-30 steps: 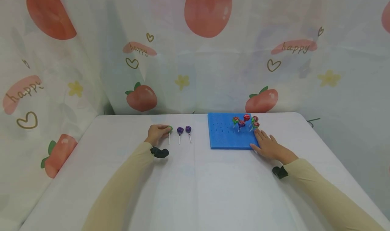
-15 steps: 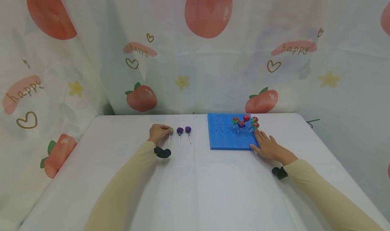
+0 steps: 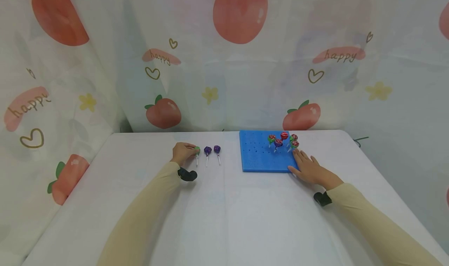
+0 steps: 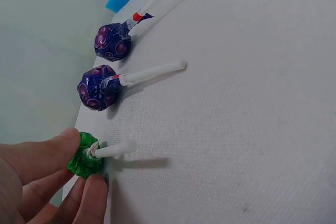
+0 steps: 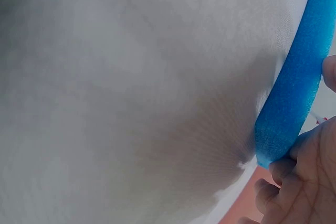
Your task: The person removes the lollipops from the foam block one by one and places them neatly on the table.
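My left hand [image 3: 183, 153] pinches the green-wrapped head of a lollipop [image 4: 86, 153] between thumb and fingers. Its white stick juts out over the white table, casting a shadow apart from it in the left wrist view. Just right of it lie two purple lollipops [image 3: 207, 150], sticks toward me. At the right, my right hand [image 3: 308, 168] rests against the right edge of a blue board [image 3: 259, 164] with rows of holes, fingers straight and thumb at the near corner. Several lollipops [image 3: 278, 142] with red, green and purple wrappers stand in the board's right half.
The white table [image 3: 224, 211] runs up to a patterned cloth backdrop [image 3: 196, 75] with fruit and hearts. Rows of holes show in the left part of the board. A dark wrist camera [image 3: 187, 175] sits at the left wrist.
My left hand has shifted slightly right, and the green lollipop's stick has moved a little to the right with it. The right hand and the board stay in place.
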A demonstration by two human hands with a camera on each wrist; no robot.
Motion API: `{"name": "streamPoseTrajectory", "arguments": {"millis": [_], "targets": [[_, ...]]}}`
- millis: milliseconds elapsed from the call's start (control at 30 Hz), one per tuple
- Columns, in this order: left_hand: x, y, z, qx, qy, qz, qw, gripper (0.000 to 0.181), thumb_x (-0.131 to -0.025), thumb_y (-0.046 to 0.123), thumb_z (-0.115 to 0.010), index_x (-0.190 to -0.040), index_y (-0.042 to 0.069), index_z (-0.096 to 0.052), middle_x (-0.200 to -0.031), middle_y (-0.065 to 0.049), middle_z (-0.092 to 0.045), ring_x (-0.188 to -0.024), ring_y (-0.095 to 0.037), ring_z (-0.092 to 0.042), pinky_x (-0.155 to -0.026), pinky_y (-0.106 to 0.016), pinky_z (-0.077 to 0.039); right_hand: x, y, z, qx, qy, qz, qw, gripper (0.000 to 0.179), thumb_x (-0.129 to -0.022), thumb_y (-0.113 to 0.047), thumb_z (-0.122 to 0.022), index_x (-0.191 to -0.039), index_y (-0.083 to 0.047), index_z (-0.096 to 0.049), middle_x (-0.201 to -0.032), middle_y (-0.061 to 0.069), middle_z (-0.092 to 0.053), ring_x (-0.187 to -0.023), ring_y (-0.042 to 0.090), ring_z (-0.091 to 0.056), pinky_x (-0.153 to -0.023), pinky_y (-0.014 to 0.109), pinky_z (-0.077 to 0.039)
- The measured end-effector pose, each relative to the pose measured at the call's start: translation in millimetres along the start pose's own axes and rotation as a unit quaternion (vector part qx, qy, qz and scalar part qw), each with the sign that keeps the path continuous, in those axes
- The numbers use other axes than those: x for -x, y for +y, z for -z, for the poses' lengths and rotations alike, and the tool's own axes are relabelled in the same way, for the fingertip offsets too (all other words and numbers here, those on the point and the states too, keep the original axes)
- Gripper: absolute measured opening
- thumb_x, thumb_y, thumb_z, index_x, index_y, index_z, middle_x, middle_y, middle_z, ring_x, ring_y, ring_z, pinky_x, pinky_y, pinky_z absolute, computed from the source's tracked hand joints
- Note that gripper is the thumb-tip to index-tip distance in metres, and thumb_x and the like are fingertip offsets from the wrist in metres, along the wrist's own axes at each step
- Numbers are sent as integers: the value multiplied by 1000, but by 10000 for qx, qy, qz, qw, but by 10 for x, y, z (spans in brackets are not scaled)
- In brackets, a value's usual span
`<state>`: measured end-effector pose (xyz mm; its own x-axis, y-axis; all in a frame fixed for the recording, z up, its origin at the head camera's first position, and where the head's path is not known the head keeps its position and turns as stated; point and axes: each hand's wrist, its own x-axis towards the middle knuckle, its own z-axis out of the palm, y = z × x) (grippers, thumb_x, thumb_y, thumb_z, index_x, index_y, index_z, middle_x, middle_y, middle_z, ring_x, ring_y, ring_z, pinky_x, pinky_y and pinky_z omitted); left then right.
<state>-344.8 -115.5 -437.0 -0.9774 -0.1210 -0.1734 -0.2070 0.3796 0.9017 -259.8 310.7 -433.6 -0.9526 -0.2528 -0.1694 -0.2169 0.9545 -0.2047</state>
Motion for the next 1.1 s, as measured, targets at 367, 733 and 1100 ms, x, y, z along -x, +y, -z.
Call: {"name": "streamPoseTrajectory", "arguments": {"millis": [367,733,1100], "targets": [[5,-23,1,-384,13,-38,9993,31,-76,3,-75,-107,1,-70,-109,-17,-68,-89,-19,-63,-74,-23,-54,16,-17,-5,63,30,-7,10000,81,-96,-44,-43,-143,14,-12,-151,34,-10,-137,53,-9,-108,70,-7],[57,0,-10,-517,-113,-2,9986,38,-77,1,-73,-115,3,-65,-112,-17,-67,-98,-24,-63,-84,-31,-55,19,-24,2,54,42,-7,10000,81,-96,-44,-43,-143,14,-13,-151,34,-10,-137,53,-10,-109,70,-7],[145,19,5,-1432,-15,-122,9896,50,-76,9,-75,-122,2,-58,-120,-20,-62,-110,-31,-56,-101,-42,-44,9,-37,28,-29,-13,-8,10000,81,-96,-44,-42,-143,15,-11,-151,34,-8,-137,54,-8,-108,70,-5]]}}
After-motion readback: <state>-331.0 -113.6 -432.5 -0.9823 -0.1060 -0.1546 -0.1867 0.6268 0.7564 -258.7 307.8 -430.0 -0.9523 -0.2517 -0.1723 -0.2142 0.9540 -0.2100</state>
